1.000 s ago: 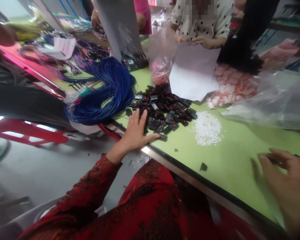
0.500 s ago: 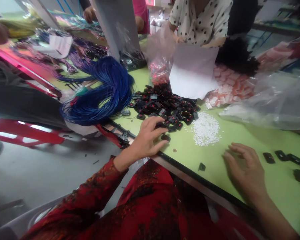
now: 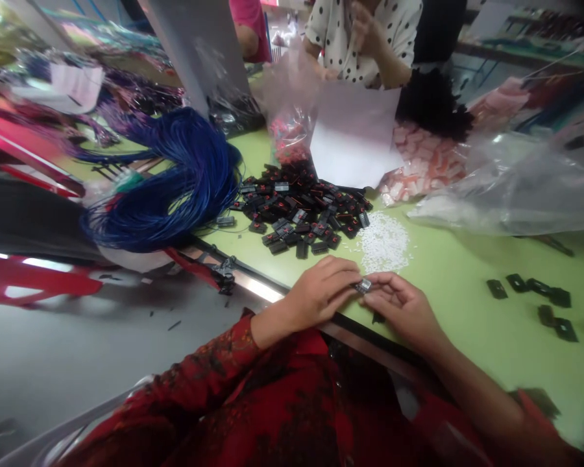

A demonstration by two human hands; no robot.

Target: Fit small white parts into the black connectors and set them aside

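Observation:
My left hand [image 3: 325, 290] and my right hand [image 3: 403, 306] meet near the table's front edge. Between their fingertips is a small black connector housing [image 3: 363, 285], its slotted grey face turned up. Both hands are closed on it, one at each end. Just beyond lies a heap of white slivers [image 3: 383, 243], small and rice-shaped. Behind my left hand spreads a pile of black connector housings [image 3: 296, 211] with red-orange marks. Another dark piece [image 3: 378, 318] sits partly hidden below my right hand.
Several black housings [image 3: 559, 297] lie apart at the right. A bundle of blue wires [image 3: 175, 188] covers the table's left part. Behind are a white sheet [image 3: 353, 133], a bag of pink-orange pieces [image 3: 428, 159] and clear plastic [image 3: 511, 188]. A person in a dotted top [image 3: 345, 39] sits opposite.
My left hand has moved from the pile's edge toward my right hand, which has come in leftward. Both now hold one black housing. The view has shifted, and the person opposite has raised a hand.

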